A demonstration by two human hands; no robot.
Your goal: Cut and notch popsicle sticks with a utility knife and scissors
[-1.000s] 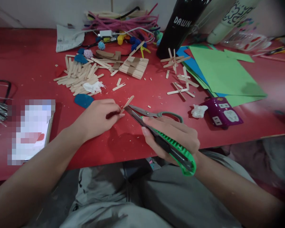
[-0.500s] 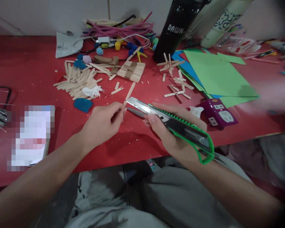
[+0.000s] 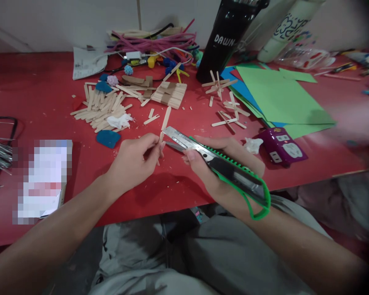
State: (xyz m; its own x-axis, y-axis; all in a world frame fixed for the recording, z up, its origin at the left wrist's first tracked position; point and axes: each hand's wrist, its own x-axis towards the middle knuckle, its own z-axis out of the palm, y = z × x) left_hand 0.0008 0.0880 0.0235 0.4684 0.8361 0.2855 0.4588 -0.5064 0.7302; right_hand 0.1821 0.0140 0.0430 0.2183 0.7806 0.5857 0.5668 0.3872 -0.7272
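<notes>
Between thumb and fingers, my left hand (image 3: 138,157) pinches the lower end of a wooden craft stick (image 3: 165,119), which points up and away over the red table. My right hand (image 3: 215,164) is wrapped round a green and black utility knife (image 3: 230,170). Its blade is out, and the tip lies at the side of the stick just above my left fingertips. Under the knife, a grey pointed blade-like thing (image 3: 174,147) shows by my right fingers; its other end is hidden. Short cut stick pieces (image 3: 151,119) lie just beyond my hands.
A pile of craft sticks (image 3: 103,104) and a taped bundle of sticks (image 3: 169,95) lie ahead. Crossed stick shapes (image 3: 230,119), coloured paper (image 3: 283,96), a black bottle (image 3: 218,45) and a purple box (image 3: 283,145) are at the right. A phone (image 3: 44,180) lies left.
The knife and my right hand have shifted slightly left and down. The stick in my left hand stands a little more upright. Both hands keep their hold.
</notes>
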